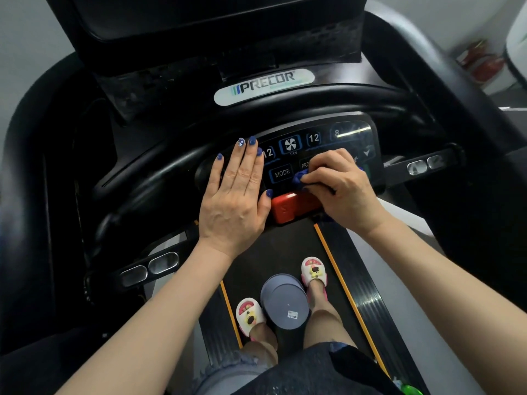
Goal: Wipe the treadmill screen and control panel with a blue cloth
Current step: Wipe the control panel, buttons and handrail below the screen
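The treadmill's black control panel (316, 138) with lit buttons sits at centre, below the dark screen (199, 18) at the top. My right hand (342, 189) is closed around a bunched blue cloth (299, 178) and presses it on the panel's right half, next to the MODE button (282, 173). Most of the cloth is hidden under the fingers. My left hand (236, 195) lies flat, fingers spread, on the panel's left side and holds nothing. A red stop button (291, 208) sits just below both hands.
A curved black handlebar (285, 109) arches above the panel, and side grips with metal sensors (151, 267) flank it. On the belt (285, 246) below stand my two slippered feet and a grey round container (285, 303).
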Demonstrator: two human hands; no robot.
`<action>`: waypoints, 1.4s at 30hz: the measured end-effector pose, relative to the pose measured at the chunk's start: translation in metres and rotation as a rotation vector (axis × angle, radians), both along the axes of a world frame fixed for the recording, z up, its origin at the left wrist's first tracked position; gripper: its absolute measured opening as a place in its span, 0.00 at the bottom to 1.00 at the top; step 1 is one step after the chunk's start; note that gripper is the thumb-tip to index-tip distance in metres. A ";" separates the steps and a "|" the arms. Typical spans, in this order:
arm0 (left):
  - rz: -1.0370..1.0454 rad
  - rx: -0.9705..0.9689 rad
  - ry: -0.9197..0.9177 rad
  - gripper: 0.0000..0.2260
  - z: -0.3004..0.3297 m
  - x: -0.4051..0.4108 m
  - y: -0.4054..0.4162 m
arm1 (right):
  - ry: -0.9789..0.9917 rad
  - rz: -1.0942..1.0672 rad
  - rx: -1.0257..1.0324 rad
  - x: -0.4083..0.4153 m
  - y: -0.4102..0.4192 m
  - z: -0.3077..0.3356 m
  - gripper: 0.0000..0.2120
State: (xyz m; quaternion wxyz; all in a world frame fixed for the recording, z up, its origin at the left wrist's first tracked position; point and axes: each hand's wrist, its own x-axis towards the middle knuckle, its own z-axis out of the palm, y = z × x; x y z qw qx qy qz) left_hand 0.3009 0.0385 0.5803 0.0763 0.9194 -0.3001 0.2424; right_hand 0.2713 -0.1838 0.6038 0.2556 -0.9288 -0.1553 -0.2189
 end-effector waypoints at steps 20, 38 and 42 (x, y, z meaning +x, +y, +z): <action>0.089 -0.123 0.058 0.24 0.008 -0.001 -0.022 | -0.021 -0.137 0.130 0.004 0.006 -0.005 0.06; 0.111 -0.077 0.035 0.25 0.006 -0.002 -0.021 | -0.183 -0.142 0.021 0.038 0.019 0.012 0.02; 0.120 -0.069 0.034 0.25 0.005 -0.002 -0.021 | -0.152 -0.152 0.094 0.043 0.030 0.016 0.02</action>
